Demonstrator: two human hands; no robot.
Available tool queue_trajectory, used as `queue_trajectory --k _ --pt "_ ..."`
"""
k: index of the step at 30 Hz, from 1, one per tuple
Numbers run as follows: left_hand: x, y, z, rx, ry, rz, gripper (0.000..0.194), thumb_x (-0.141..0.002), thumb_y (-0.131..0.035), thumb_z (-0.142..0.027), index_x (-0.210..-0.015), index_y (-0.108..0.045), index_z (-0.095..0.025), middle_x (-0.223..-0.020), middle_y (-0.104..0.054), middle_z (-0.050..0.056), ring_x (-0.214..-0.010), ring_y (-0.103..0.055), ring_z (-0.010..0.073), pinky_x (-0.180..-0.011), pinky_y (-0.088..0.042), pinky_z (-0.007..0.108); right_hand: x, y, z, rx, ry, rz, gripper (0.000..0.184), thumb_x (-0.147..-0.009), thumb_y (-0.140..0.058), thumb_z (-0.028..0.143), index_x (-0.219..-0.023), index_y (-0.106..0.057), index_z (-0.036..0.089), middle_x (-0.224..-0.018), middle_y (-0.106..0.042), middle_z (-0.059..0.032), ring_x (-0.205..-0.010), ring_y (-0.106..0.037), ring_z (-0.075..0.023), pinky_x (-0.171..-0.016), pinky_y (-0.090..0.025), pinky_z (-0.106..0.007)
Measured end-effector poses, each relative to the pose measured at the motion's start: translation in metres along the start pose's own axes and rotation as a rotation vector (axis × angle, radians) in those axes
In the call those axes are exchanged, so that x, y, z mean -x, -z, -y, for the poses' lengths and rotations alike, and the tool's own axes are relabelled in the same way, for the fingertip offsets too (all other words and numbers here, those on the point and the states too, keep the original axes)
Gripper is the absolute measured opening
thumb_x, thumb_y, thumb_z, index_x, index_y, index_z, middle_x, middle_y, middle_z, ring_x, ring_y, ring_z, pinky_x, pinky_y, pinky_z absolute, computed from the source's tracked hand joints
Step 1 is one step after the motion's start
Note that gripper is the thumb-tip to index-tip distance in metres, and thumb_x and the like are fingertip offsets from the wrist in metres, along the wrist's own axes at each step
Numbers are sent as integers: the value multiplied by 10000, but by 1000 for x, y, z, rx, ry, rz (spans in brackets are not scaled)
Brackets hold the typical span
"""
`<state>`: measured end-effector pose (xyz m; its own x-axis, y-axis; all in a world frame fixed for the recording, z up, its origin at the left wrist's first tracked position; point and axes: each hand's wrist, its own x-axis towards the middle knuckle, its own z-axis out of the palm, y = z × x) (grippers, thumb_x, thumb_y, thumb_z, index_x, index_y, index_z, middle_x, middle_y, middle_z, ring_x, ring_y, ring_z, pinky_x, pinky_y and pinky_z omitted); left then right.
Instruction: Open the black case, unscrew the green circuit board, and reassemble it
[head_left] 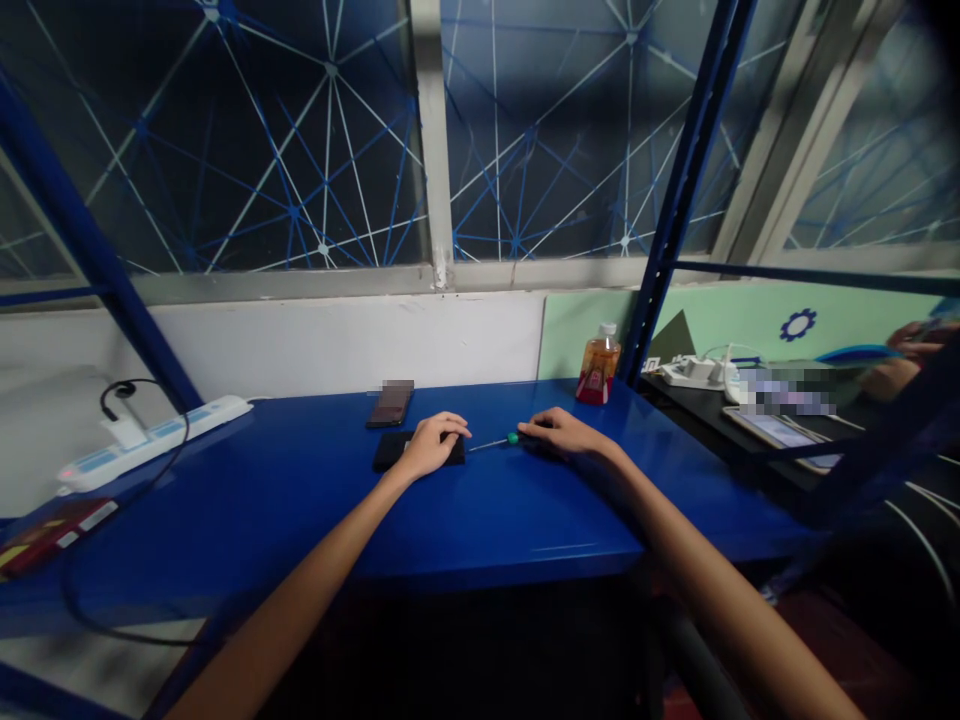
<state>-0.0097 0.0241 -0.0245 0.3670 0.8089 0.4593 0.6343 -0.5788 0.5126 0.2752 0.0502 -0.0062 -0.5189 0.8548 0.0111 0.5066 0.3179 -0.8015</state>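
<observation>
My left hand lies across a flat black rectangular object on the blue table, its fingers stretched to the right over the far end. Just right of it, a screwdriver with a green collar points its thin metal shaft left toward that black object. Around its handle my right hand is closed, low over the tabletop; the palm hides most of the handle. Behind my left hand a dark phone rests on the table, partly blurred out.
A bottle of reddish drink stands at the back right. On the left lie a white power strip, a black cable and a red box. Blue metal posts flank the table. Another person's hand shows at far right.
</observation>
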Motion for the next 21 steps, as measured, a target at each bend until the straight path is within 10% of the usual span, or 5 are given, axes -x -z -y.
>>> queue_trajectory --k 5,14,21 --pt "2 1 -3 -31 -5 -11 283 -844 -463 -140 -845 -733 -225 -1089 -665 48 -996 -628 214 -889 -494 361 -1 -1 -2 -101 13 54 508 -657 -751 480 -1001 -519 188 -557 -525 63 -374 -430 -82 -348 -356 -211" --pt "2 0 -5 -67 6 5 279 -838 -472 -135 -843 -735 -229 -1093 -663 42 -1002 -626 215 -906 -492 359 -2 -1 -1 71 60 -49 476 -792 -559 602 -638 -579 152 -482 -449 28 -414 -389 -76 -397 -301 -230" --pt "2 -1 -4 -73 14 17 256 -845 -486 -167 -861 -732 -233 -1106 -658 39 -1023 -617 218 -942 -472 379 1 0 1 -61 24 88 452 -665 -741 477 -937 -543 175 -533 -504 60 -387 -440 -89 -376 -328 -219"
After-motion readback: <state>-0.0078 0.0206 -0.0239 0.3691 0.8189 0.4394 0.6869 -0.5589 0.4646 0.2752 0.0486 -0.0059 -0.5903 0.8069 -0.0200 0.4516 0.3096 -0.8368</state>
